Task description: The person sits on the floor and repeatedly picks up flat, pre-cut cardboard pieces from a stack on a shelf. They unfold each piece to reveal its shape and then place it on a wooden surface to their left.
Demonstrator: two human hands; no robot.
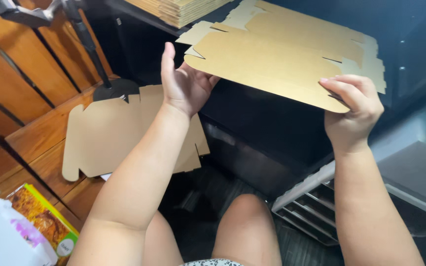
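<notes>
A flat, unfolded brown cardboard box blank [277, 54] is held up in front of me, tilted, above a dark surface. My left hand [183, 81] supports its left edge from below, palm up, thumb raised. My right hand [353, 106] pinches the blank's near right corner, fingers on top. A second flat cardboard blank [109, 133] lies on the wooden bench under my left forearm.
A stack of flat cardboard sheets [178, 10] sits at the top. A black stand with a round base [117, 88] rests on the wooden bench [35, 133]. Colourful packages [30, 226] lie at the lower left. A grey slotted rack [306, 207] stands by my right knee.
</notes>
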